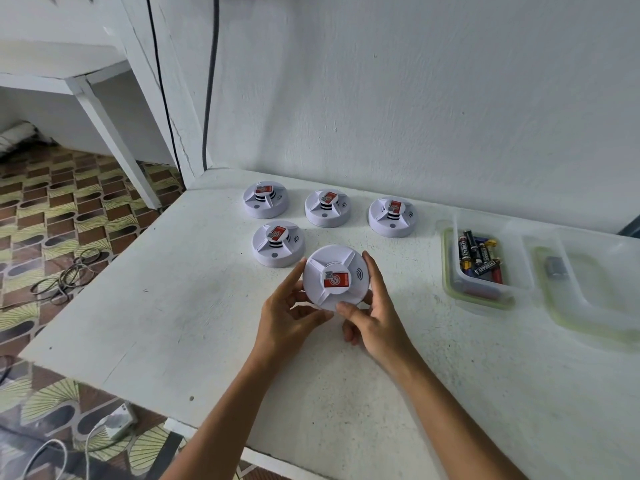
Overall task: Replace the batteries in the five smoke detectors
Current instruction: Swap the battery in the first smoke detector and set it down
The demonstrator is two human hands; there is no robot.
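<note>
both hands hold one smoke detector [335, 278] just above the tabletop [180, 306], face up: the left hand [291, 318] and the right hand [372, 315] pinch its rim on opposite sides, probably to twist it open. four other detectors [278, 243] wait behind, and the batteries [479, 259] lie in a clear container [485, 296] to the right.

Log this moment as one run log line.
step: first detector picked up | left hand + right hand: grip smoke detector | batteries: in tub
</note>
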